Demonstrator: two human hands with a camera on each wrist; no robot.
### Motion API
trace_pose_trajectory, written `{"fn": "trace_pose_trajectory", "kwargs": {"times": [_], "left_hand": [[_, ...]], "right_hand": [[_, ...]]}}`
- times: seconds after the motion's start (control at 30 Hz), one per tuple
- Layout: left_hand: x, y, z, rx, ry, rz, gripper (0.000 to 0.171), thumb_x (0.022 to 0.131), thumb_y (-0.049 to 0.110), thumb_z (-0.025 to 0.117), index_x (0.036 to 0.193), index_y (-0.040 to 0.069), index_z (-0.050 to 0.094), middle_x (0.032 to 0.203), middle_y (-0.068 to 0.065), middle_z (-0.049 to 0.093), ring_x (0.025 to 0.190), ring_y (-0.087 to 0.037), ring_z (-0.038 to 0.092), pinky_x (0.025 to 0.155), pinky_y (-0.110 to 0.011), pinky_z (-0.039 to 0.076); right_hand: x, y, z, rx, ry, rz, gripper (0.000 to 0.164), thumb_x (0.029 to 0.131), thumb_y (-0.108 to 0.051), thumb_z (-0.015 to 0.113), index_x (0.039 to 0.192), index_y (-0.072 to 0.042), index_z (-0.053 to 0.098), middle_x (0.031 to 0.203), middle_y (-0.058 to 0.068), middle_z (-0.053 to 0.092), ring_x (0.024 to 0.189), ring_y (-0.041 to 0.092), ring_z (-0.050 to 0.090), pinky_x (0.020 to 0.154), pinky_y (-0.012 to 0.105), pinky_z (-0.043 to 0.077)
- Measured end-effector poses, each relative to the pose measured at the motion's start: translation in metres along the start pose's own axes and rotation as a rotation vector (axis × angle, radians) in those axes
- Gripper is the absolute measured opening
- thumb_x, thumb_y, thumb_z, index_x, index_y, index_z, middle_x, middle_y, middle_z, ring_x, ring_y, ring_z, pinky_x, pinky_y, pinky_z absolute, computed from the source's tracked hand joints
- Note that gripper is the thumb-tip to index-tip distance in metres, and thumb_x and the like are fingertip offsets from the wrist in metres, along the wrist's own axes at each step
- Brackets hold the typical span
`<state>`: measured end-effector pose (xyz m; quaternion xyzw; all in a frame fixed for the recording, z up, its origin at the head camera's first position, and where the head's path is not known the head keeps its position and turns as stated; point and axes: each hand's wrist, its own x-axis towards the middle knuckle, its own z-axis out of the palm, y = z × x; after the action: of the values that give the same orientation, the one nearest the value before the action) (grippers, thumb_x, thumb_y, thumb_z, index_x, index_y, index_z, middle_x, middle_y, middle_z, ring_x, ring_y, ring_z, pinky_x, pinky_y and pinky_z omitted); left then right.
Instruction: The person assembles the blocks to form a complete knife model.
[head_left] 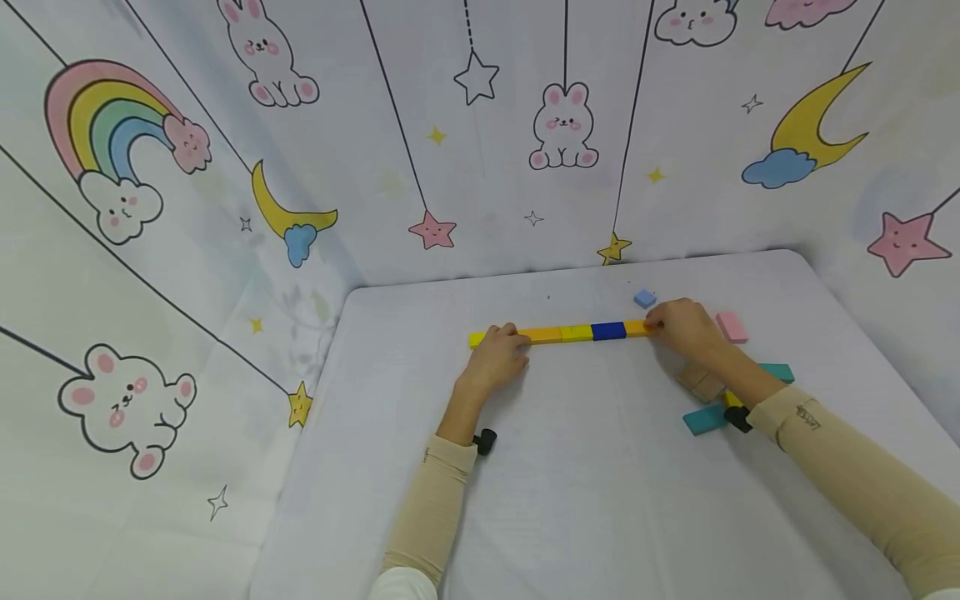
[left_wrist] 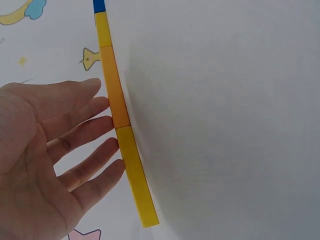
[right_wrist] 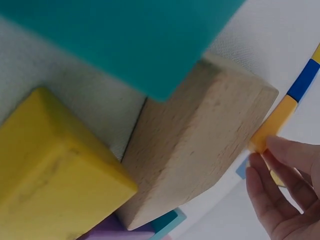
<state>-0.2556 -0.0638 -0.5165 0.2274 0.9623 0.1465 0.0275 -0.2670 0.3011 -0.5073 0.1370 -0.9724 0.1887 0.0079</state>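
Note:
A straight row of wooden blocks runs across the white table: a yellow block (left_wrist: pixel 137 175) at the left end, an orange block (head_left: pixel 543 335), another yellow block (head_left: pixel 577 332), a dark blue block (head_left: pixel 608 331) and a second orange block (right_wrist: pixel 276 120) at the right end. My left hand (head_left: pixel 498 358) has its fingers extended, with fingertips against the side of the left yellow and orange blocks. At the opposite end my right hand (head_left: pixel 686 329) pinches the end orange block between thumb and fingers; its fingertips cover the block's tip.
Beyond the right hand lie a light blue block (head_left: pixel 645 297) and a pink block (head_left: pixel 731 327). Under the right forearm are a natural wood block (head_left: pixel 699 382), teal blocks (head_left: pixel 703 420), a yellow block (right_wrist: pixel 65 175) and a purple block (right_wrist: pixel 112 230). A patterned curtain (head_left: pixel 495 183) stands behind the table.

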Motion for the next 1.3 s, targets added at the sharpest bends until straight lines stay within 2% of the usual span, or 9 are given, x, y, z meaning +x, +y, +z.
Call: {"fn": "trace_pose_trajectory", "kwargs": {"times": [0.93, 1.3], "left_hand": [[-0.0015, 0.0037, -0.0040, -0.005, -0.004, 0.005, 0.037, 0.102, 0.024, 0.069, 0.137, 0.013, 0.070, 0.130, -0.003, 0.062, 0.118, -0.024, 0.054, 0.103, -0.034, 0.049], [-0.0005, 0.0027, -0.0032, -0.003, -0.006, 0.010, 0.038, 0.102, 0.025, 0.069, 0.138, 0.013, 0.069, 0.131, -0.004, 0.061, 0.118, -0.024, 0.054, 0.102, -0.034, 0.050]], "right_hand": [[0.0004, 0.0018, -0.0009, -0.015, 0.014, -0.025, 0.020, 0.092, 0.006, 0.073, 0.112, 0.004, 0.078, 0.112, 0.024, 0.074, 0.110, 0.045, 0.066, 0.097, 0.059, 0.053], [-0.0068, 0.0001, -0.0047, -0.047, 0.020, -0.002, 0.023, 0.091, 0.002, 0.077, 0.114, 0.001, 0.078, 0.120, 0.024, 0.072, 0.107, 0.041, 0.068, 0.094, 0.057, 0.055]]}}
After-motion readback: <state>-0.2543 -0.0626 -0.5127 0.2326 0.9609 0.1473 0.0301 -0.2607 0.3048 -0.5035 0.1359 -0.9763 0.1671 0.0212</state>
